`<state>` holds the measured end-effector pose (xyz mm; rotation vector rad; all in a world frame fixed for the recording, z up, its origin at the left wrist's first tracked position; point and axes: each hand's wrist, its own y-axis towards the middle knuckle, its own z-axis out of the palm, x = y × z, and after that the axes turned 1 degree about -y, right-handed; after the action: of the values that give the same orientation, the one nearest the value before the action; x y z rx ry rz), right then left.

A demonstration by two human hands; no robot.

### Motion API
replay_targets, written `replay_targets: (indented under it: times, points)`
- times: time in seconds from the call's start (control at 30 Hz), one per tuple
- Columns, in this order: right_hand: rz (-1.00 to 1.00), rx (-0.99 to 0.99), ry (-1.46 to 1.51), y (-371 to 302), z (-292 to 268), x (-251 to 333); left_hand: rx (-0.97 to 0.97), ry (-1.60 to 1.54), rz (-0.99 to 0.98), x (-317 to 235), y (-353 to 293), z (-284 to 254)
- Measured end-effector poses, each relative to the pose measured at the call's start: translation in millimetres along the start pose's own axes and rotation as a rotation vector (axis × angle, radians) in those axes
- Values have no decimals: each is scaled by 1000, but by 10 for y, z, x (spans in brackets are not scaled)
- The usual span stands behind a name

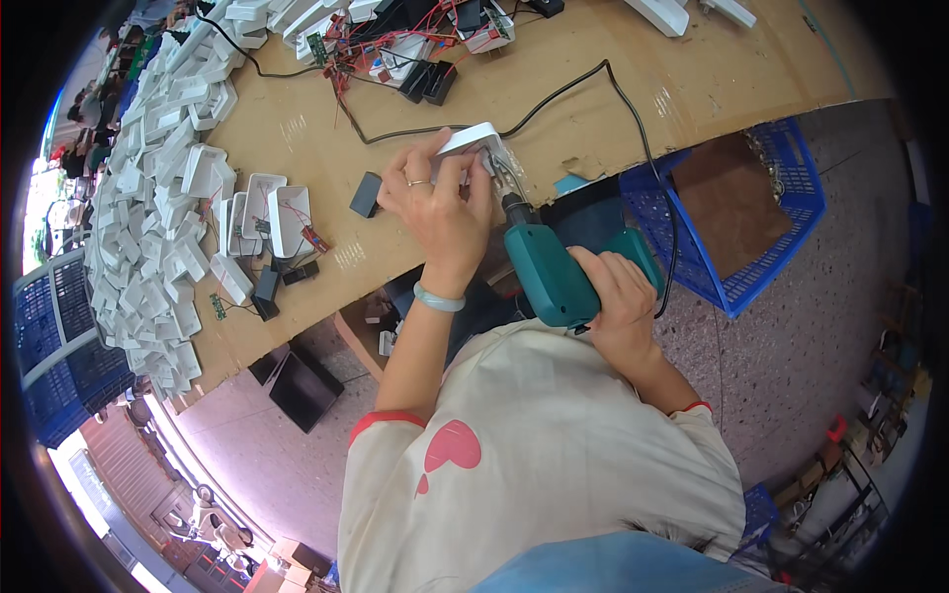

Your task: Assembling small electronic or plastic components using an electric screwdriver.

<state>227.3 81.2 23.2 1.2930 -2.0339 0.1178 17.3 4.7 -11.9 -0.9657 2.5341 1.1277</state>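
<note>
My right hand is wrapped round the handle of a teal soldering gun, whose metal tip points up and left. A small white plastic case rests at the table's near edge, with the fingers of my left hand closed on it. The tip of the soldering gun reaches to the open side of this case; fingers partly hide what lies inside. Just left of my left hand sits a small black box. Several white cases with red wires and black parts lie farther left.
White cases in a large heap cover the table's left side. Circuit boards and red wires are piled at the far side. A black cord loops across the cardboard-covered table. Right of it stands a blue crate holding brown cardboard.
</note>
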Motion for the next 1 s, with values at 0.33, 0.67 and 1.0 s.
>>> replay_targets:
  times: [0.33,0.67,1.0]
  points:
    - [17,22,17,-29,5,-37,4,1,9,-5,-9,-12]
    - [39,-9,225,-78,-265,3,12,7,11,-30,15,-34]
    - [139,-182,301,-65,-300,-61,41,34,19,-13,60,-13]
